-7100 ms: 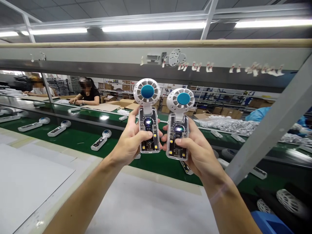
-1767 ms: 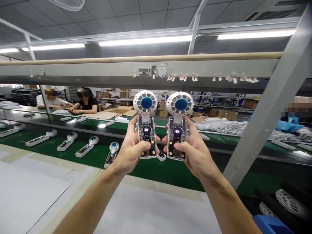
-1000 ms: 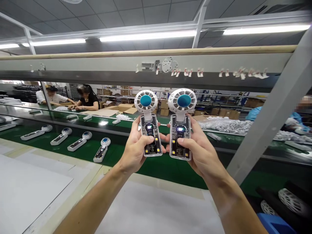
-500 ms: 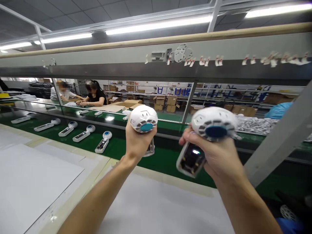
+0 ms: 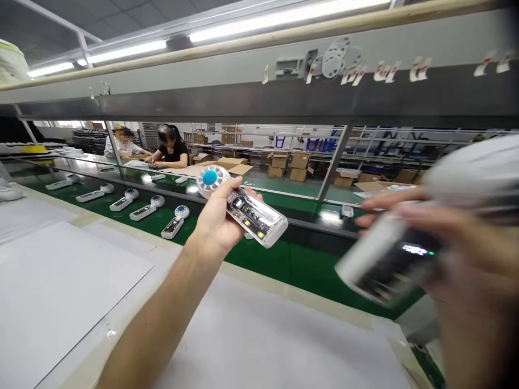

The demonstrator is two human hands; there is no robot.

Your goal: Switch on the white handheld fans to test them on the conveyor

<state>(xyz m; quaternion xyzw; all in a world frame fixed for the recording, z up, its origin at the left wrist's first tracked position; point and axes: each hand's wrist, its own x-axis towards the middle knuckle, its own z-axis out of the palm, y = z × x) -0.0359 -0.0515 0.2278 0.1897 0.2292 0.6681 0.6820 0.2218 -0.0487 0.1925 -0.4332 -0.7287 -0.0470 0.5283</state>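
My left hand (image 5: pixel 219 221) is closed around the neck of a white handheld fan (image 5: pixel 259 216). This fan has a round slotted head with a blue centre, turned to the left, and its handle shows a bare circuit board on the upper side. At the right, my right hand (image 5: pixel 466 243) grips a second handheld fan (image 5: pixel 377 259), close to the camera and smeared by motion. A white display and a small green light glow on its handle. Both fans are held above the green conveyor belt (image 5: pixel 300 270).
Several similar fans (image 5: pixel 175 221) lie along the belt at left. White sheets (image 5: pixel 73 292) cover the near worktop. A metal beam (image 5: pixel 243 100) with tape strips crosses above. Two people (image 5: pixel 172 148) sit beyond the belt, with cardboard boxes (image 5: pixel 299 165) behind. An upright post (image 5: pixel 334 162) stands ahead.
My left hand has turned its fan so the handle and circuit board face me. My right hand has swung right and nearer with its fan. The view has shifted slightly.
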